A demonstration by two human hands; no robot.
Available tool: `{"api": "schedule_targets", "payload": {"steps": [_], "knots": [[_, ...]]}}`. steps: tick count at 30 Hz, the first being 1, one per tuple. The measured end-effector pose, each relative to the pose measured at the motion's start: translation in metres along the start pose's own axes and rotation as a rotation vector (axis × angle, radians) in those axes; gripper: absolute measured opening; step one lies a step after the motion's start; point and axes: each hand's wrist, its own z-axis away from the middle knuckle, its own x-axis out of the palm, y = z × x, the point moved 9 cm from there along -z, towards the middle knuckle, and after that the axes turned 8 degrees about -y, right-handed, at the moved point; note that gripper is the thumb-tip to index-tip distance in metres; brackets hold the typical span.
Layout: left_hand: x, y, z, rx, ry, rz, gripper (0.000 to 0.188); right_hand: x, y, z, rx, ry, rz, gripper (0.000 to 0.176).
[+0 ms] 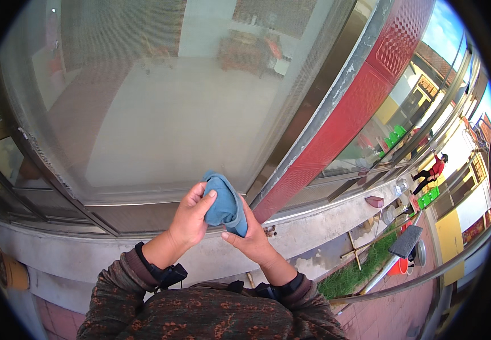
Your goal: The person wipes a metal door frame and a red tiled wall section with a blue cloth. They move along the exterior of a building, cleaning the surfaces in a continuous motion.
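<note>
A folded blue cloth (221, 203) is gripped between both of my hands in front of my chest. My left hand (190, 214) pinches its left side, thumb on top. At its right side and lower end, my right hand (252, 238) is closed on the fabric, with the fingers partly hidden behind it. Beyond the cloth stands a large screened glass window (177, 127) in a metal frame, and through it furniture shows faintly. A red patterned pillar (335, 127) rises to the right of the window.
A pale stone ledge (313, 225) runs below the window. A clay pot (13, 270) stands at the left. To the right are green plants (347, 276), a metal railing (381, 295), an orange bucket (398, 267), green crates (428, 197) and, farther off, a person in red (436, 170).
</note>
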Motion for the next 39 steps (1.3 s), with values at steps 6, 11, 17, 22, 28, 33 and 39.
{"api": "schedule_targets", "payload": {"steps": [6, 11, 17, 22, 28, 33, 39], "knots": [[0.038, 0.021, 0.001, 0.145, -0.159, -0.103, 0.041, -0.017, 0.038, 0.005, 0.349, 0.040, -0.525, 0.066], [0.030, 0.009, -0.004, 0.077, -0.036, -0.724, 0.019, -0.037, 0.048, 0.011, 0.338, 0.019, -0.607, 0.070], [0.049, -0.031, -0.009, 0.157, 0.035, -0.965, 0.027, -0.067, 0.008, 0.015, 0.008, -0.057, 0.028, 0.070], [0.064, -0.048, -0.012, 0.218, 0.110, -1.178, 0.040, -0.058, -0.018, 0.022, -0.251, -0.141, 0.341, 0.060], [0.051, -0.049, -0.003, 0.345, 0.198, -1.515, 0.016, -0.078, 0.024, 0.028, 0.031, -0.196, 0.296, 0.053], [-0.018, -0.043, 0.025, 0.258, 0.516, -0.922, 0.011, -0.116, 0.030, 0.022, 0.042, 0.116, -0.334, 0.059], [-0.066, -0.074, 0.069, -0.226, 0.391, -0.756, 0.014, -0.116, -0.009, 0.009, -0.147, 0.056, -0.975, 0.074]]}}
